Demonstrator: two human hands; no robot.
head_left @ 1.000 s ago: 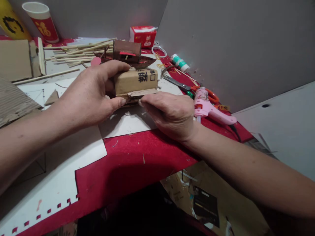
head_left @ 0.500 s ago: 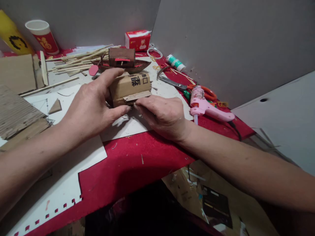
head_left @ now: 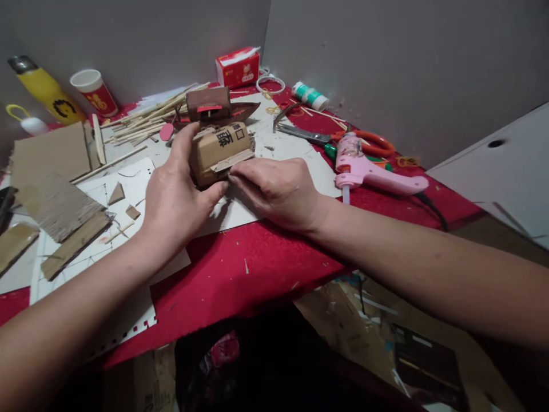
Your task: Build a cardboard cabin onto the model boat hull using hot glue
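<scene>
Left hand: grip closed round the cardboard roll, steadying it near the desk's far middle. Right hand: fingertips pinching the roll's loose cardboard strip, apparently pressing it flat. Beside, toward the right edge: pink glue gun, scissors.

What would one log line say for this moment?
left hand: grips cardboard roll | right hand: presses strip on roll | glue gun: lying right, untouched
</scene>
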